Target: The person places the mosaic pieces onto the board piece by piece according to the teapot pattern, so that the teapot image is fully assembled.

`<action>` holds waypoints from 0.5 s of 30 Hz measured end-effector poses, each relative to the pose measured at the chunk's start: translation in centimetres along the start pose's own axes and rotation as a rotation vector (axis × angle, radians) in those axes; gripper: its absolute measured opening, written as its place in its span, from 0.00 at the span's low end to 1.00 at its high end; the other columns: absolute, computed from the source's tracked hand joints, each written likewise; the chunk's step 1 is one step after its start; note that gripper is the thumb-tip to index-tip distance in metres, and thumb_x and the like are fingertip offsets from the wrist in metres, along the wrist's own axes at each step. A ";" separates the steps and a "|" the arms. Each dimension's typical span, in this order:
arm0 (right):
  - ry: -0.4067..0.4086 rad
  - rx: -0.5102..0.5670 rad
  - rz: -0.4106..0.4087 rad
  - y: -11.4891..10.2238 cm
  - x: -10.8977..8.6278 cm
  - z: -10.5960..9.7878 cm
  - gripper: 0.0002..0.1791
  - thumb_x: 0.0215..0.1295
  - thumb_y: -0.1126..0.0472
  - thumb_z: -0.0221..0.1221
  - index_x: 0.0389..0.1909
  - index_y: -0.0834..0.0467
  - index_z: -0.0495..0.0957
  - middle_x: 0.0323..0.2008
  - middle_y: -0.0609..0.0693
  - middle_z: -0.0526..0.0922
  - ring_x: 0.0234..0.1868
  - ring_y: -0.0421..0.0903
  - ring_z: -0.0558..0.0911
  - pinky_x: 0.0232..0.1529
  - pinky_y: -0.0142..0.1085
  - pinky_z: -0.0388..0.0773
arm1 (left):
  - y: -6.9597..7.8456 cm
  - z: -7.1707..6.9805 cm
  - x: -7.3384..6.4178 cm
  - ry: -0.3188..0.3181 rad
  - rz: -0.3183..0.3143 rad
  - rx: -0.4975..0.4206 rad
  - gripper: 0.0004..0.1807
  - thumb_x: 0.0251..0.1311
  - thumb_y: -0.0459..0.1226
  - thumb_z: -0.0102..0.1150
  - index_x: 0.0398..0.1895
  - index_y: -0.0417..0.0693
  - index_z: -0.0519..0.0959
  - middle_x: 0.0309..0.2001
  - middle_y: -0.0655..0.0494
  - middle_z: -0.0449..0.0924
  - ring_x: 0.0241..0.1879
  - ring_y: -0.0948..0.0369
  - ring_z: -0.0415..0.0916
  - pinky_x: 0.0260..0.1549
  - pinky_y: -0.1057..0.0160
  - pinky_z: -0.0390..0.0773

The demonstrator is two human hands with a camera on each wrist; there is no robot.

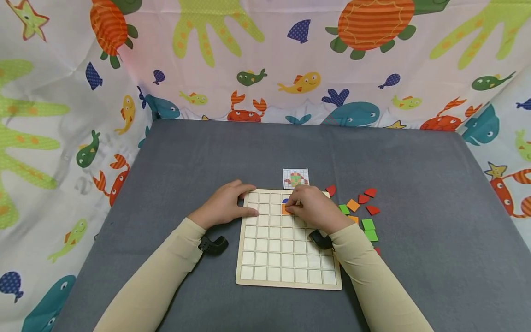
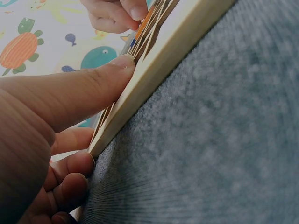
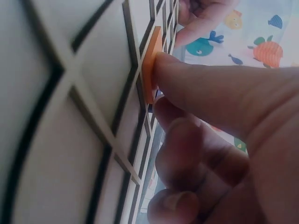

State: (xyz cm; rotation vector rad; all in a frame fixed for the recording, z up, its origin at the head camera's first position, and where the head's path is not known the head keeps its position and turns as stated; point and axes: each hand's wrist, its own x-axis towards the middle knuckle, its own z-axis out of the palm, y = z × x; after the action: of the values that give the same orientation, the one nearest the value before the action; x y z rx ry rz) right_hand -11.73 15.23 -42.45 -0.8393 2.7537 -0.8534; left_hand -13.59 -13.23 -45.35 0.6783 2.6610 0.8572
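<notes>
A wooden grid board (image 1: 274,246) of small square cells lies on the grey cloth. My left hand (image 1: 224,203) holds its upper left corner; in the left wrist view the thumb (image 2: 105,77) rests on the rim and the other fingers bend beside the edge. Over the upper part of the grid, my right hand (image 1: 317,207) pinches an orange square tile (image 3: 150,70) at a cell, its thumb on the tile's face. Whether the tile is fully seated cannot be told. Just above it shows a blue piece (image 1: 285,200), partly hidden by the right hand.
A printed pattern card (image 1: 295,178) lies behind the board. To the right are scattered red pieces (image 1: 372,210), green squares (image 1: 368,224) and orange squares (image 1: 353,205), some hidden by the right arm. A sea-animal curtain (image 1: 274,60) borders the table.
</notes>
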 end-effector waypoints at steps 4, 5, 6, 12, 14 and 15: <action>0.004 -0.007 -0.002 0.0 0.0 0.0 0.02 0.66 0.64 0.72 0.34 0.53 0.92 0.35 0.45 0.85 0.37 0.42 0.82 0.38 0.37 0.80 | 0.0 0.0 0.0 -0.002 -0.003 0.004 0.41 0.58 0.57 0.76 0.73 0.52 0.76 0.37 0.56 0.69 0.33 0.58 0.63 0.35 0.58 0.63; 0.004 -0.008 -0.003 0.1 -0.1 0.0 0.02 0.66 0.64 0.72 0.34 0.53 0.92 0.35 0.45 0.86 0.37 0.42 0.82 0.39 0.37 0.80 | 0.0 0.0 0.0 -0.003 -0.006 0.005 0.41 0.59 0.57 0.76 0.73 0.52 0.76 0.37 0.56 0.69 0.33 0.58 0.63 0.35 0.58 0.63; 0.005 -0.009 -0.005 0.1 -0.1 -0.1 0.02 0.66 0.63 0.72 0.35 0.54 0.93 0.36 0.45 0.86 0.37 0.42 0.83 0.39 0.37 0.81 | 0.0 0.0 0.0 -0.004 -0.009 0.004 0.41 0.59 0.57 0.76 0.73 0.52 0.76 0.37 0.57 0.69 0.33 0.58 0.62 0.35 0.58 0.63; 0.004 0.025 0.026 0.9 -0.3 -1.0 0.03 0.67 0.64 0.71 0.37 0.55 0.93 0.37 0.45 0.87 0.42 0.45 0.85 0.43 0.40 0.82 | -0.1 0.0 0.0 0.001 -0.014 0.005 0.41 0.58 0.57 0.76 0.73 0.52 0.76 0.37 0.57 0.68 0.33 0.59 0.62 0.35 0.58 0.63; 0.008 0.029 0.069 1.3 -0.4 -1.5 0.03 0.68 0.63 0.71 0.38 0.55 0.92 0.38 0.46 0.87 0.43 0.47 0.84 0.44 0.42 0.82 | -0.1 0.0 -0.1 0.004 -0.009 0.005 0.41 0.58 0.58 0.76 0.72 0.52 0.76 0.37 0.57 0.69 0.32 0.59 0.62 0.34 0.58 0.63; 0.011 0.025 0.096 1.5 -0.5 -1.8 0.03 0.68 0.63 0.70 0.39 0.55 0.92 0.39 0.47 0.87 0.43 0.48 0.84 0.44 0.43 0.82 | -0.2 0.0 -0.1 0.004 -0.007 0.005 0.41 0.58 0.58 0.76 0.72 0.52 0.77 0.37 0.57 0.69 0.32 0.59 0.62 0.34 0.58 0.63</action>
State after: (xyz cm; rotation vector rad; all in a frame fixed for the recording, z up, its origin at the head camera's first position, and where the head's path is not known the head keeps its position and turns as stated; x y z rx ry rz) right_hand -12.53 17.36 -41.83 -0.6940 2.7614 -0.8754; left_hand -13.59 -13.39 -45.43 0.6689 2.6686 0.8516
